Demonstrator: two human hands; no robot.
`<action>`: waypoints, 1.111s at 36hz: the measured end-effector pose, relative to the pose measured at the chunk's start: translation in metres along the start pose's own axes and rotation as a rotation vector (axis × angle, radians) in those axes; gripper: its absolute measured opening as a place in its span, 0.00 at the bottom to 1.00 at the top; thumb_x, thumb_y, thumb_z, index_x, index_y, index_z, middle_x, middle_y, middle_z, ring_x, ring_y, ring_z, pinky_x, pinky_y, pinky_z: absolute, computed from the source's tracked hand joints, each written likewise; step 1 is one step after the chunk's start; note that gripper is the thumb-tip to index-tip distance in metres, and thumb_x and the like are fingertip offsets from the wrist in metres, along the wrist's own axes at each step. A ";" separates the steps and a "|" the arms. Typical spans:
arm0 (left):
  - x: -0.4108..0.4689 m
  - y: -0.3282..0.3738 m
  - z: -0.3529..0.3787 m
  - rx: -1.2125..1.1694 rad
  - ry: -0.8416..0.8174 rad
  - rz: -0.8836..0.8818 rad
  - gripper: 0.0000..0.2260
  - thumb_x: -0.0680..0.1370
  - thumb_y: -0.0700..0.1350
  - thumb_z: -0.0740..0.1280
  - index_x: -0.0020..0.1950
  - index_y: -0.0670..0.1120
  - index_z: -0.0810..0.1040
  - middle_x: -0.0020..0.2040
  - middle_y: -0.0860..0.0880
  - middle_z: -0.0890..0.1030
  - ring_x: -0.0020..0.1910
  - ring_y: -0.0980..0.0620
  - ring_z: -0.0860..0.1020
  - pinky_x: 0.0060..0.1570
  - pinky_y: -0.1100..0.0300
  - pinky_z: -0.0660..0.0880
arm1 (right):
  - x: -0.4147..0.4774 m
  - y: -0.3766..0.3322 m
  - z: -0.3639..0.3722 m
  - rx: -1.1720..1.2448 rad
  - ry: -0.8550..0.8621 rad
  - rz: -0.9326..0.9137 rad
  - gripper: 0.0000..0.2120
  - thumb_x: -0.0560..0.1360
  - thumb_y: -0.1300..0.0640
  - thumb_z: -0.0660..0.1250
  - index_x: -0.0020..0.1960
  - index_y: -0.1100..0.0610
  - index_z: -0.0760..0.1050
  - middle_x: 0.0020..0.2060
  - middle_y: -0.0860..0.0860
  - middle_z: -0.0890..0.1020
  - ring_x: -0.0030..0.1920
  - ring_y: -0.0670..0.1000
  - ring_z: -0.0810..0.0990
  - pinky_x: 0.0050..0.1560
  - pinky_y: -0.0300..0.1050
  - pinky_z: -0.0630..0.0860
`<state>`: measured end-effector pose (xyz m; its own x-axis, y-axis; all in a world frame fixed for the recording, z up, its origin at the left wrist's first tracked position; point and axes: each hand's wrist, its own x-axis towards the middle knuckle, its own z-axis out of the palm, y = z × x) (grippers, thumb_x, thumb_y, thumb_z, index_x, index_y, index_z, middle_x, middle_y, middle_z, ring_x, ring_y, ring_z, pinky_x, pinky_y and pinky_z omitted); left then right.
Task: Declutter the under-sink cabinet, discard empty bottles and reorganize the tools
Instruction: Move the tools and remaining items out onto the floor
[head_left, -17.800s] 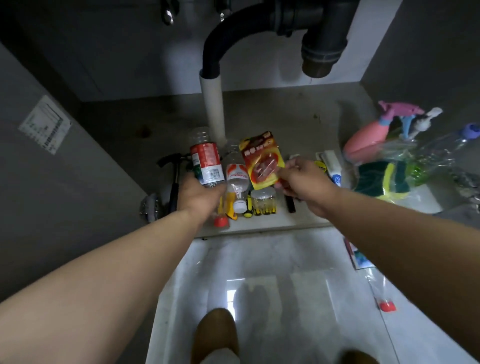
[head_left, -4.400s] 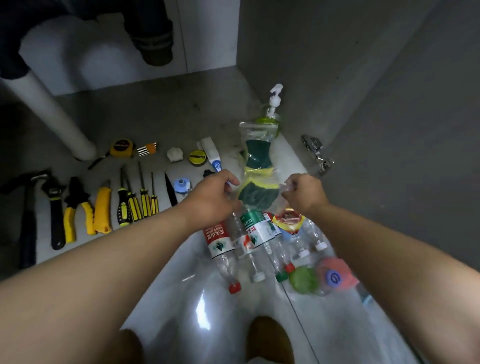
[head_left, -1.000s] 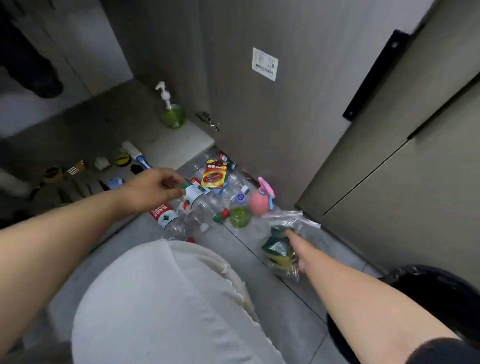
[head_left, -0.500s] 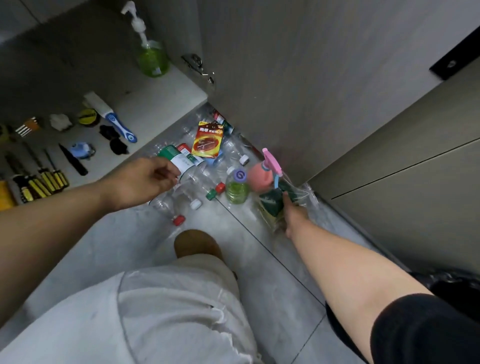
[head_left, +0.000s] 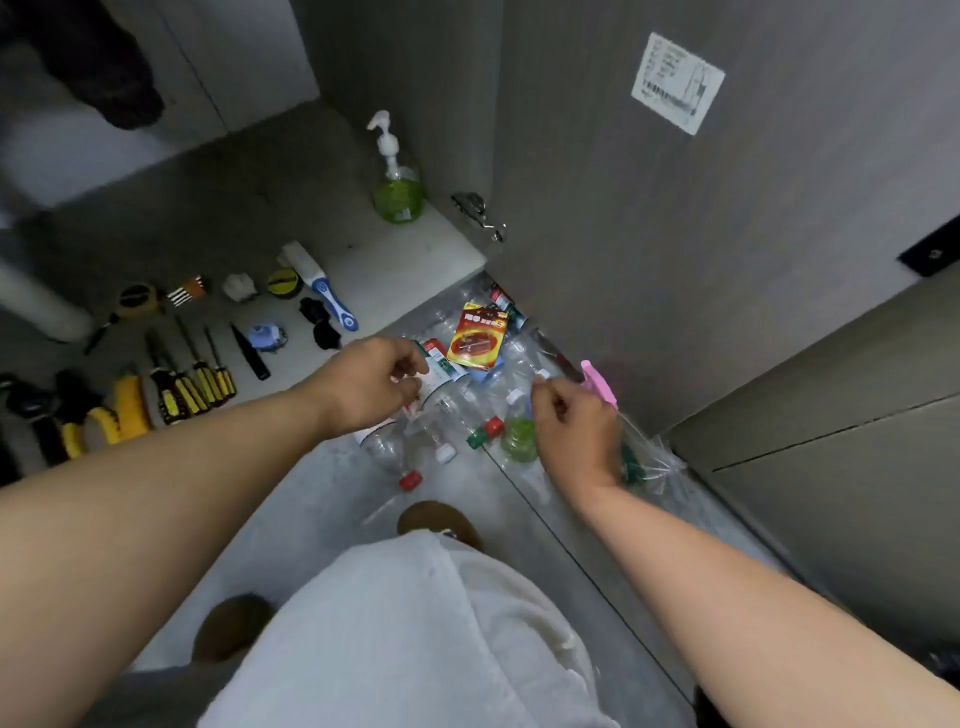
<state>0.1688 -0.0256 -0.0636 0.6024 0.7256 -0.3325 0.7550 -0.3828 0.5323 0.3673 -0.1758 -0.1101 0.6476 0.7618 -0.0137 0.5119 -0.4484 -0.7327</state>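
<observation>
- The empty bottles lie heaped on the floor, against the open cabinet door.
- An orange battery pack lies on top of the heap; a pink spray bottle and a clear bag lie beside it.
- The left hand curls against a labelled bottle; I cannot tell whether it grips.
- The right hand is curled over the heap, apart from the left; its hold is hidden.
- Screwdrivers lie in a row on the cabinet floor, with a green soap pump behind.
</observation>
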 end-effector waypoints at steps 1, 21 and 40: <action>0.001 0.007 -0.001 0.025 0.012 0.011 0.05 0.79 0.44 0.68 0.54 0.53 0.80 0.52 0.52 0.81 0.51 0.53 0.80 0.50 0.59 0.76 | 0.004 -0.007 -0.003 0.038 -0.016 -0.068 0.20 0.80 0.48 0.63 0.31 0.52 0.72 0.23 0.45 0.73 0.26 0.45 0.72 0.30 0.41 0.69; 0.032 -0.148 -0.069 -0.030 0.430 -0.159 0.06 0.78 0.48 0.65 0.43 0.58 0.75 0.49 0.54 0.72 0.50 0.51 0.75 0.51 0.51 0.77 | 0.287 -0.221 0.164 -0.411 -0.346 -0.489 0.40 0.75 0.52 0.69 0.81 0.49 0.53 0.77 0.59 0.54 0.74 0.61 0.67 0.69 0.51 0.69; 0.052 -0.135 -0.048 -0.467 0.335 -0.125 0.41 0.70 0.47 0.80 0.77 0.56 0.61 0.66 0.49 0.69 0.62 0.51 0.75 0.59 0.63 0.76 | 0.234 -0.255 0.120 -0.537 -0.342 -0.769 0.07 0.72 0.54 0.68 0.48 0.54 0.81 0.46 0.55 0.84 0.48 0.59 0.82 0.47 0.47 0.79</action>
<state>0.0860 0.0911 -0.1153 0.3438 0.9194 -0.1912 0.5752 -0.0453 0.8167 0.3211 0.1730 -0.0080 -0.1215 0.9895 0.0779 0.9657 0.1360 -0.2212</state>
